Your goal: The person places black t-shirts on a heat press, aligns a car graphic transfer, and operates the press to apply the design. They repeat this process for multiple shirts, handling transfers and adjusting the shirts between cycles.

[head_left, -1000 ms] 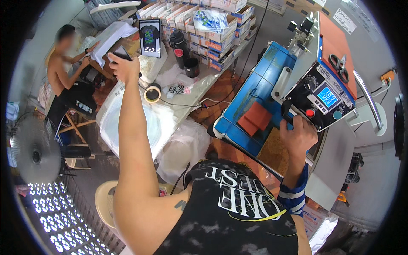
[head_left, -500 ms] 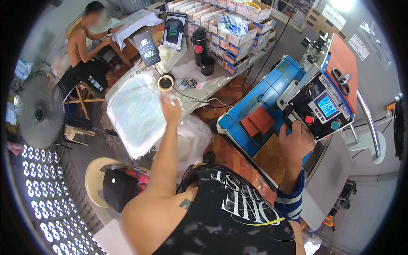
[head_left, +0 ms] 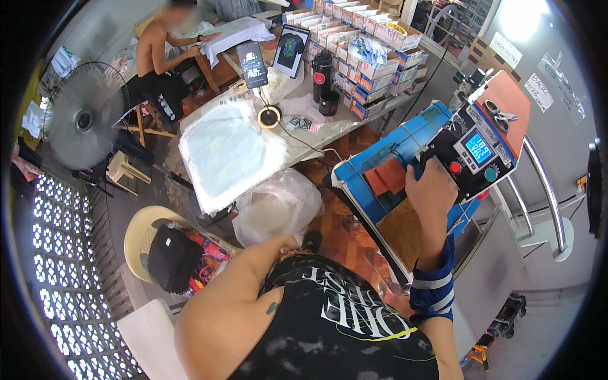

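My right hand [head_left: 432, 189] is wrapped round the black handle [head_left: 419, 163] at the front of a heat press. Its control box [head_left: 476, 152] has a lit blue display, a red button and a green button; scissors [head_left: 498, 116] lie on the orange top. Under the handle are a reddish-brown pad [head_left: 386, 176] and a brown board [head_left: 400, 233], beside a blue-covered surface [head_left: 380, 152]. My left hand [head_left: 288, 244] is drawn in close to the front of my black shirt, its fingers mostly hidden. Beyond it, whitish translucent sheets [head_left: 231, 155] lie stacked on the table.
On the table stand a phone [head_left: 253, 64], a tablet [head_left: 291, 50], a black bottle [head_left: 322, 75], a black cup [head_left: 329, 103] and stacked boxes [head_left: 373, 57]. A plastic bag [head_left: 278, 206] hangs at its near edge. Left are a fan [head_left: 85, 117], a chair [head_left: 140, 237] and a seated co-worker [head_left: 155, 54].
My left hand has left the sheet stack and come back to the front of my body. My right hand stays on the press handle. The view has shifted slightly.
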`<state>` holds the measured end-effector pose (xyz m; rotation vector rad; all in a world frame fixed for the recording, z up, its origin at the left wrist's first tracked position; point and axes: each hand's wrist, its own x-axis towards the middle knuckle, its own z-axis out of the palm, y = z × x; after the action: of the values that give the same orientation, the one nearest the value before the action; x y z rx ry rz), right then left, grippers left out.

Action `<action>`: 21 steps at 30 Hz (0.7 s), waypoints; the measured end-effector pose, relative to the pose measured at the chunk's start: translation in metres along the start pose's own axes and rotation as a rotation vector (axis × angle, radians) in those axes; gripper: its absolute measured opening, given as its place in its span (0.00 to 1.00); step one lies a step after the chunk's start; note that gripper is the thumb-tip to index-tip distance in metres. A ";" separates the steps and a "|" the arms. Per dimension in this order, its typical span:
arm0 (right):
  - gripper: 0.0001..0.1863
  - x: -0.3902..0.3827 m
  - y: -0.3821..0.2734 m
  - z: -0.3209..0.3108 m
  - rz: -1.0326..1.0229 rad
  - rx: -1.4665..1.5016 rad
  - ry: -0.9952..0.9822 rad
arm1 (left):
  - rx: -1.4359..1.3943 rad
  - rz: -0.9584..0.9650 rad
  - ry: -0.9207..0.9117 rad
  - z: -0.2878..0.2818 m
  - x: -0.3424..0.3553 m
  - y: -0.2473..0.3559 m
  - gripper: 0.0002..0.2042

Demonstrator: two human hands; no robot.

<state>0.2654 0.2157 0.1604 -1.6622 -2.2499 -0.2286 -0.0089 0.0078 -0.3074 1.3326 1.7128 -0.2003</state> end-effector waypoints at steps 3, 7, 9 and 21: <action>0.21 -0.003 0.007 0.004 -0.064 0.006 0.042 | 0.008 -0.039 0.129 -0.009 -0.013 -0.009 0.14; 0.19 -0.006 0.010 0.009 -0.100 -0.021 0.127 | -0.214 -0.019 0.673 -0.090 -0.024 -0.008 0.16; 0.19 -0.006 0.009 0.012 -0.090 -0.026 0.151 | -0.378 -0.162 0.878 -0.175 -0.020 -0.005 0.17; 0.13 0.002 0.002 0.031 -0.111 -0.264 0.393 | -0.660 -0.384 1.588 -0.474 -0.015 0.027 0.18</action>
<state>0.2614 0.2286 0.1322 -1.4535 -2.0750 -0.8347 -0.2506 0.3000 -0.0210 0.4879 2.8495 1.4534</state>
